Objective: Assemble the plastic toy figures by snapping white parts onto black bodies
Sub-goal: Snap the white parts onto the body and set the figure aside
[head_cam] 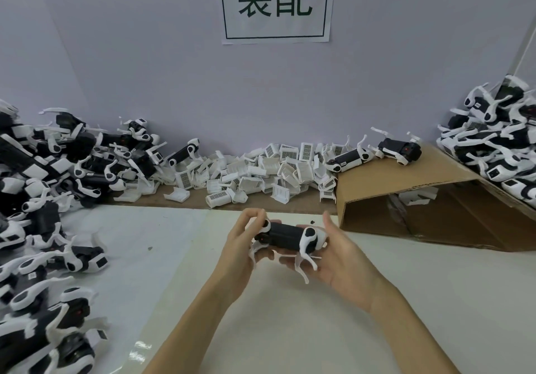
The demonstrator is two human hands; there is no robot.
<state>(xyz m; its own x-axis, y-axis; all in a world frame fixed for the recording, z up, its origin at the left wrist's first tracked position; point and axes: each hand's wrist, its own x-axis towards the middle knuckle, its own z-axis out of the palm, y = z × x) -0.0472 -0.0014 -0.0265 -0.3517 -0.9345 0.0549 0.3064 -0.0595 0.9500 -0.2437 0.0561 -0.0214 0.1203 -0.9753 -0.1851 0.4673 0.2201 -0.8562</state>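
A black toy body (285,236) with white legs (305,253) is held above the desk (290,330), gripped at one end by the left hand (239,250) and cradled by the curled right hand (339,253). Loose white parts (261,170) are heaped by the wall behind.

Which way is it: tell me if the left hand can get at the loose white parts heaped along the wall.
Probably not yet. The left hand grips one end of the toy figure, which the right hand holds too. The path over the table to the white parts looks open once it lets go.
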